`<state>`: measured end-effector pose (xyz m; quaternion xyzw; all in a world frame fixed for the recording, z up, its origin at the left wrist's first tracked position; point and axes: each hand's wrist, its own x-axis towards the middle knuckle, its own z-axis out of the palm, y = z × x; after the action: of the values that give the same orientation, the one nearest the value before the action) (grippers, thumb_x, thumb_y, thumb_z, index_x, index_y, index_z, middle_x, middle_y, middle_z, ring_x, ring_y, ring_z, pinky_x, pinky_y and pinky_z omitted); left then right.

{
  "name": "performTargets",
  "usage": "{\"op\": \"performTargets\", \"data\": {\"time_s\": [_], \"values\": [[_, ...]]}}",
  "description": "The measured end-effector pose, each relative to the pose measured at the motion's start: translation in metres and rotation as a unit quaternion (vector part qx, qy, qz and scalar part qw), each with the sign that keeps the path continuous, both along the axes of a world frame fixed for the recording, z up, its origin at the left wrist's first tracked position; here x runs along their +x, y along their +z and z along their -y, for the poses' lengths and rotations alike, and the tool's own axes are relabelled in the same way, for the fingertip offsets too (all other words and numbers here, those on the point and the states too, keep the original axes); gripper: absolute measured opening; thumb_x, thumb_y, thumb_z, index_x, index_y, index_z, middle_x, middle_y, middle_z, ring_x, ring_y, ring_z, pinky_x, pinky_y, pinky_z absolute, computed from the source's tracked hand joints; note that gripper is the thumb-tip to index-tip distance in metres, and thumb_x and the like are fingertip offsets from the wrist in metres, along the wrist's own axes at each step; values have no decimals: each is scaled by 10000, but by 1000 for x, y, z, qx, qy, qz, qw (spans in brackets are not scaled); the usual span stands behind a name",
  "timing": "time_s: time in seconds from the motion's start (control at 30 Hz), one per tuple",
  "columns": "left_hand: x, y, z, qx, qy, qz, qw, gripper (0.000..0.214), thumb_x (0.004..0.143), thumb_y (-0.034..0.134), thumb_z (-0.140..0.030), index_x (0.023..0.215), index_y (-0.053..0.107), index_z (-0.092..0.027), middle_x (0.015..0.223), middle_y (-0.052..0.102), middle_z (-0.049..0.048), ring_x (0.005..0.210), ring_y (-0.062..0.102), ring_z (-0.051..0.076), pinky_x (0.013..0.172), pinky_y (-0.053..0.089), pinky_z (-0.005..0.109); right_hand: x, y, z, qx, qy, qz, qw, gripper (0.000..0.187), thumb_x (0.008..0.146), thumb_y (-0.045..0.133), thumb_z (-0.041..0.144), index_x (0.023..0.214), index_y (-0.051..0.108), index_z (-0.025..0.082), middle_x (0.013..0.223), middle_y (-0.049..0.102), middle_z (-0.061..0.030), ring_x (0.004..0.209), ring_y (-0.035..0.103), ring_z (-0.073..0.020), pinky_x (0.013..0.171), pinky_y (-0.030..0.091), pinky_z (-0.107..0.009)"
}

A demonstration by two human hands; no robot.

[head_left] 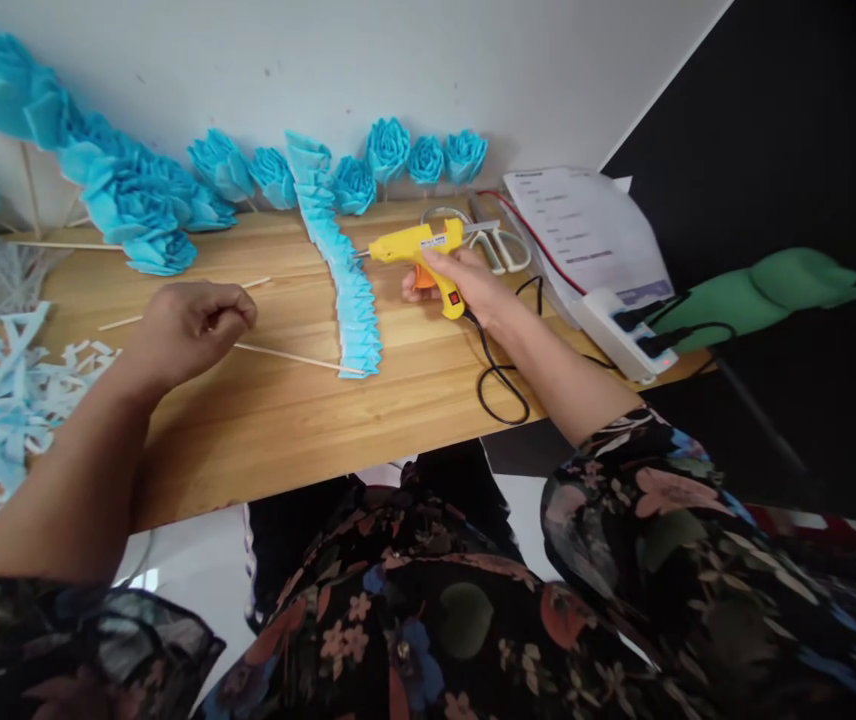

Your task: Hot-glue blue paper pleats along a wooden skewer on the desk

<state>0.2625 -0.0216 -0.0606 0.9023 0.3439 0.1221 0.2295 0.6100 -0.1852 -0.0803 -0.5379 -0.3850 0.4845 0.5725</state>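
My right hand [465, 285] is wrapped round a yellow hot glue gun [417, 243], with fingers by its orange trigger. The nozzle points left, at the edge of a long pleated blue paper strip [353, 295] on the table. My left hand [199, 325] is closed on a thin wooden stick [285, 355]. The stick's far end lies on the strip's near end. Another thin stick [122, 322] lies behind my left hand, partly hidden by it.
Blue paper roses [389, 150] line the wall behind the wooden table [278, 420]. Paper scraps [0, 400] pile up at left. Scissors [507, 250], a printed sheet [589, 225] and a white power strip [623, 335] are at right. The gun's black cord [484, 370] loops near the front edge.
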Motion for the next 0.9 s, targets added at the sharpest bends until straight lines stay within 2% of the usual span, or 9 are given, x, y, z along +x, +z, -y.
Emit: {"op": "performTargets", "data": {"time_s": [0.17,0.3,0.4,0.5,0.67,0.8,0.9], "values": [[-1,0,7,16,37,34,999,369,869,510,-449,869,770,-186,759,664,50,683,490,184,722,429,348,1,-3,-1,2,-9,-8,1000,441,1069,900,613,1189,786,204,901,844,-29,876,849,-183,886,741,-313],[-1,-3,10,31,75,71,994,451,923,533,-448,1013,863,-153,702,601,23,642,421,160,667,354,336,-1,1,0,-11,-5,-2,1000,425,1054,918,595,1161,788,205,912,843,-37,891,854,-194,895,742,-322],[-1,-4,9,40,82,80,993,515,956,521,-450,1094,893,-121,773,668,42,655,438,153,671,364,334,-1,2,1,-13,-3,1,1000,408,1049,921,589,1132,793,210,905,837,-34,905,859,-196,897,742,-324],[-2,-7,4,39,83,72,993,489,995,513,-416,1121,897,-140,833,722,43,674,456,149,682,373,326,0,0,1,-12,-2,4,1000,412,1054,913,598,1118,797,208,899,839,-34,904,862,-196,902,745,-325],[-2,-20,-5,65,72,110,989,446,1008,518,-393,1077,894,-163,828,731,28,698,507,145,712,397,313,2,-7,-1,5,-2,5,1000,417,1071,888,600,1091,790,195,912,850,-44,902,861,-188,938,750,-326],[-3,-27,-11,67,67,178,980,389,972,551,-385,1010,871,-166,683,616,-12,627,495,143,654,390,304,2,-8,0,0,3,15,1000,430,1077,873,616,1114,783,197,919,847,-41,923,868,-194,963,750,-343],[-3,-26,-14,92,41,193,976,322,984,560,-342,941,838,-187,718,679,-3,679,593,156,703,467,307,3,-8,1,3,9,19,1000,436,1081,866,625,1122,785,198,928,846,-43,931,871,-195,971,750,-349]]}}
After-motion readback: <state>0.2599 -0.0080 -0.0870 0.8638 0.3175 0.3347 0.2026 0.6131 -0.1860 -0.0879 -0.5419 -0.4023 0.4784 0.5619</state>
